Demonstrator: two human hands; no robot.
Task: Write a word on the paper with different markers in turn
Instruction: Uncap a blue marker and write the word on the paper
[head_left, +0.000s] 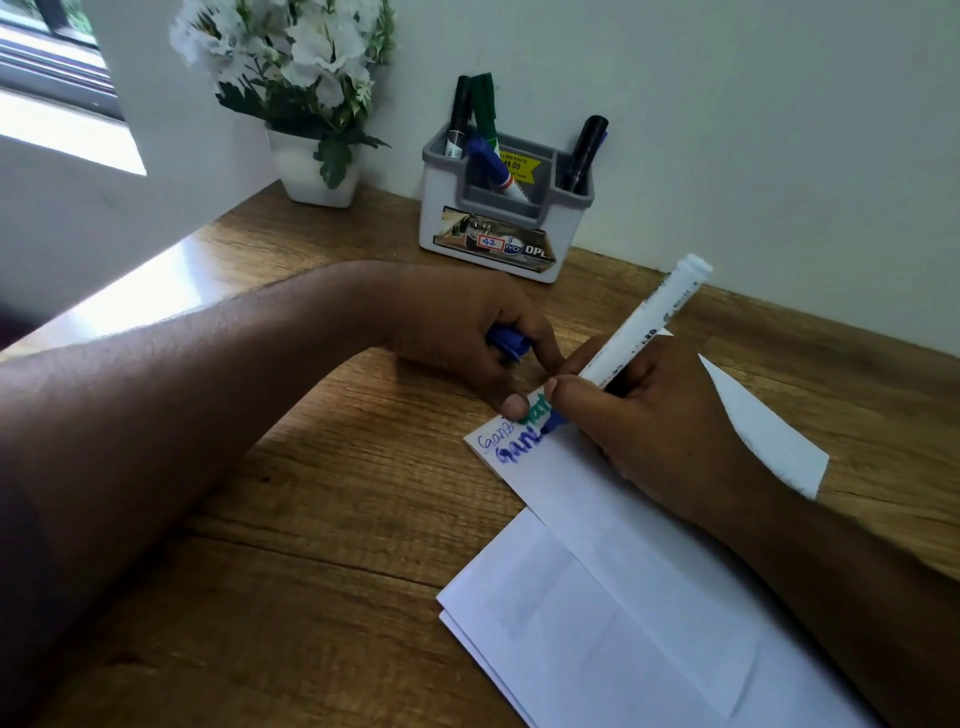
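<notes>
A white sheet of paper (566, 483) lies on the wooden desk (322, 499), with words in thin blue, green and thick blue ink at its far left corner. My right hand (660, 415) grips a white-barrelled blue marker (649, 322), its tip touching the paper at the end of the thick blue word. My left hand (467, 332) holds the marker's blue cap (506, 343) in its curled fingers, while its thumb presses down on the paper's corner.
A white and grey marker holder (498, 234) stands at the back by the wall, holding black, green and blue markers. A white pot of white flowers (317, 166) stands to its left. More white sheets (623, 649) lie under the paper, near the front edge.
</notes>
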